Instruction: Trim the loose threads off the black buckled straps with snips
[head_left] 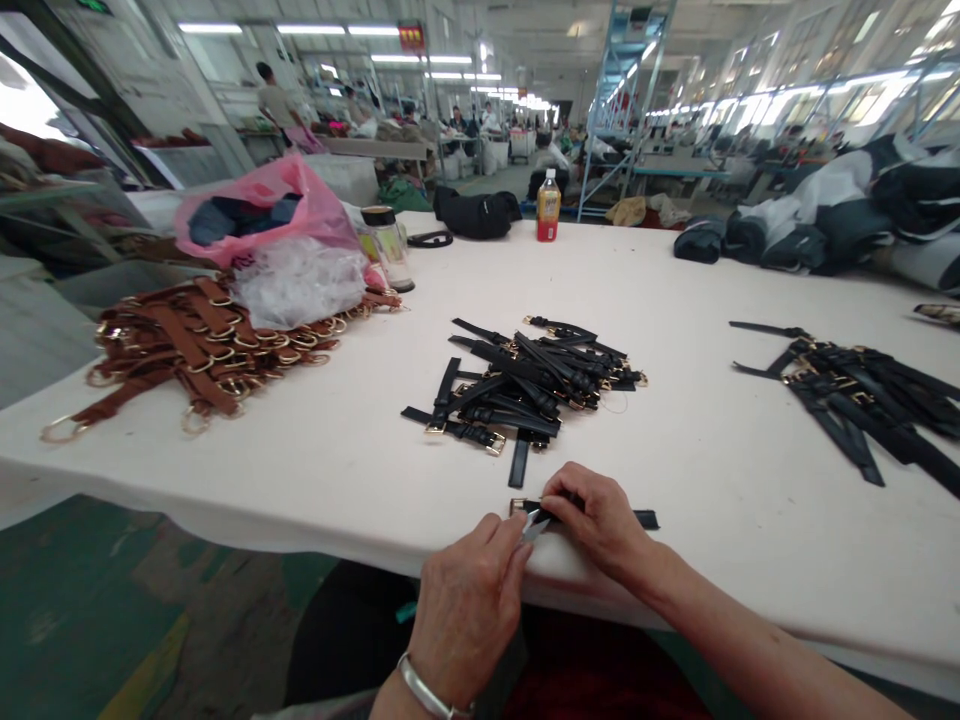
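On the near side of the heap of black straps [529, 385], the left hand [472, 585] grips scissors [534, 527] at a lone strap [646, 519], which the right hand [596, 515] pinches. Brown straps [180, 335] lie left of the heap.

Gold-ringed brown straps [180, 338] lie beside a pink plastic bag [319, 200] near the left edge of the surface [322, 500]; a drink bottle [548, 208] stands by the far edge, fabric bundles [795, 245] at the far right corner.

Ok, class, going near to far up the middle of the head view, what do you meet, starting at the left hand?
Left hand, held black strap, pile of black straps, bottle.
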